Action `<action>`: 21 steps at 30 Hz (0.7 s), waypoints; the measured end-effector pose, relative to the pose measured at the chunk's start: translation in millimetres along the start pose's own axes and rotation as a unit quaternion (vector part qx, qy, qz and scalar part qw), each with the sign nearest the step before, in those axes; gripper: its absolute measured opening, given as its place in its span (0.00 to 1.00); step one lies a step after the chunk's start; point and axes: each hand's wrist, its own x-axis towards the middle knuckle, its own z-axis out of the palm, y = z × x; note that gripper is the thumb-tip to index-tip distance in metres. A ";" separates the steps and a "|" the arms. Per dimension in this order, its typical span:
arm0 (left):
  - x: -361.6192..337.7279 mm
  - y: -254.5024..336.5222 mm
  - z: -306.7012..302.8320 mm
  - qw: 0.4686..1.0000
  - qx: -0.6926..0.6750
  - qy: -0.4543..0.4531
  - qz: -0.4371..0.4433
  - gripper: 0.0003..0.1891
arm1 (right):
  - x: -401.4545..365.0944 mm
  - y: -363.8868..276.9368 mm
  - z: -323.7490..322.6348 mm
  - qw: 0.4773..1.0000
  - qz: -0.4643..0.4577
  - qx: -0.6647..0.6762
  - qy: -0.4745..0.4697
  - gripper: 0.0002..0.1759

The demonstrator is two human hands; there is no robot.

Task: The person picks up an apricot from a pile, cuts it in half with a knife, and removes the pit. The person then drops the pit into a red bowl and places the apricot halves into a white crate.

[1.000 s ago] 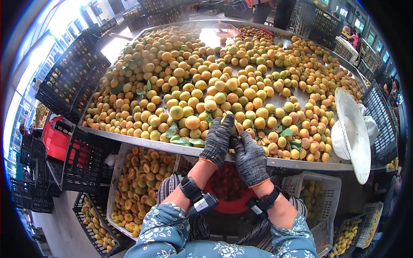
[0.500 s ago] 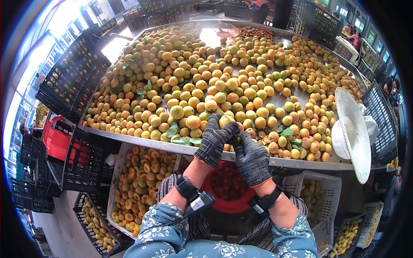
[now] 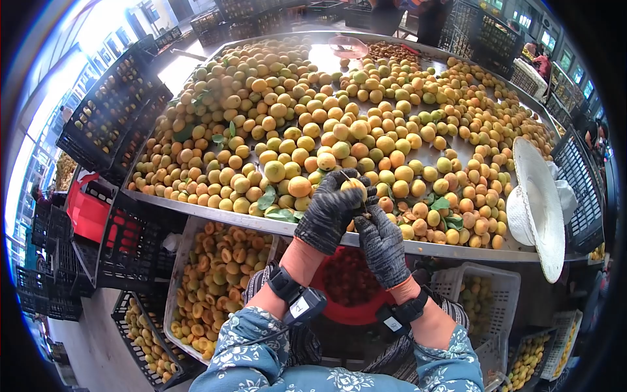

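My left hand (image 3: 324, 214), in a dark grey knitted glove, is closed around a yellow apricot (image 3: 353, 189) above the near edge of the table. Close by on the right, my right hand (image 3: 383, 248) wears a matching glove. Its thumb and fingers pinch together just below the fruit, at a small dark thing too blurred to name. A thin dark line shows at the top of the held apricot. Many loose apricots (image 3: 274, 171) cover the metal table in front of both hands, with some green leaves (image 3: 281, 214) among them.
A red tub (image 3: 349, 287) with dark red contents sits below my hands. Left of it stands a crate of halved apricots (image 3: 225, 281); a white crate (image 3: 503, 287) is on the right. A straw hat (image 3: 539, 209) rests on the table's right edge. Black crates (image 3: 108, 111) stand left.
My left hand has turned, bringing the apricot up into plain view. My right hand has dropped slightly lower and its fingers have drawn away from the left ones.
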 end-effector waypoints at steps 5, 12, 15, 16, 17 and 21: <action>0.5 -27.8 7.3 0.998 0.030 0.007 0.053 0.15 | 3.4 -0.6 -1.3 0.993 -0.063 -0.083 0.052 0.20; -4.1 -42.4 7.2 0.896 -0.435 0.041 -0.080 0.17 | 7.1 -9.9 -1.5 0.951 -0.058 -0.303 0.023 0.22; -3.2 -42.2 0.4 0.936 -0.328 0.073 -0.110 0.18 | 6.6 -13.5 -1.0 0.911 -0.055 -0.409 -0.015 0.22; -2.5 -38.2 1.9 0.936 -0.327 0.072 -0.109 0.18 | 6.6 -7.3 1.5 0.906 -0.112 -0.408 0.006 0.21; -1.2 -21.5 5.6 0.910 -0.364 0.111 -0.166 0.13 | 6.5 -4.2 3.6 0.898 -0.168 -0.405 0.027 0.21; 2.1 -21.5 12.8 0.936 -0.277 0.172 -0.134 0.09 | 5.9 -9.1 5.7 0.889 -0.132 -0.439 -0.004 0.19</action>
